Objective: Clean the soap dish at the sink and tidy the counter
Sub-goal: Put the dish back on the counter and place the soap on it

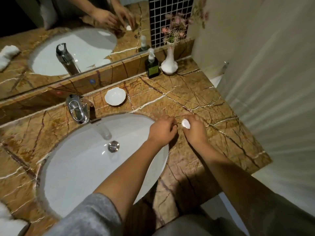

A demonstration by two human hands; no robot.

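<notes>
While the white soap dish sits empty at the far sink rim, the left hand, loosely curled on nothing visible, should steady the white scrap pinched by the right hand, gathering it off the counter.

Mirror, black mosaic tiles, white curtain.

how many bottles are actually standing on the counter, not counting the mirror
1. A dark green pump bottle with a white pump stands at the back of the brown marble counter, just left of the white vase. Its reflection shows in the mirror above.
</notes>
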